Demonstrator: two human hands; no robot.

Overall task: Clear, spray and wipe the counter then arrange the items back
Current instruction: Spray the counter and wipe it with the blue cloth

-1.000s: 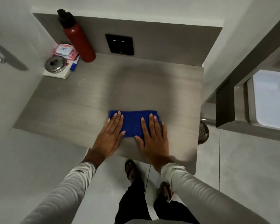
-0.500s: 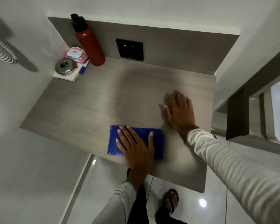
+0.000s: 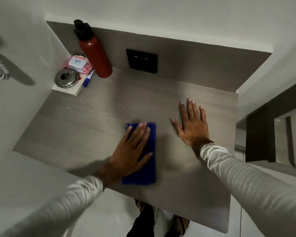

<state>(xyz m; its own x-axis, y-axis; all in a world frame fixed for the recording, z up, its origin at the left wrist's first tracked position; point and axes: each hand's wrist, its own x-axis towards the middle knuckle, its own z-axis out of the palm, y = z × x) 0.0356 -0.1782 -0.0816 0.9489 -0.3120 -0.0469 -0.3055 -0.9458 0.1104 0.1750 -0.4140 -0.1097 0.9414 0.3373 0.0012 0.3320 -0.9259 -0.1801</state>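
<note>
A folded blue cloth [image 3: 144,171] lies on the grey counter [image 3: 85,134] near its front edge. My left hand [image 3: 132,151] presses flat on top of the cloth, fingers spread, blurred with motion. My right hand [image 3: 191,125] rests flat on the bare counter to the right of the cloth, fingers apart and holding nothing. Small white spray droplets [image 3: 99,103] speckle the counter behind the cloth.
In the back left corner stand a red bottle [image 3: 96,57] with a black cap, a pink wipes pack [image 3: 77,63], a round steel lid [image 3: 67,77] on a white book, and a blue marker [image 3: 88,79]. A black switch plate [image 3: 141,60] sits on the backsplash. Walls bound the counter on left and right.
The cloth has turned from lying widthwise to lengthwise under my left hand and moved slightly right. My right hand stays flat on the counter to its right.
</note>
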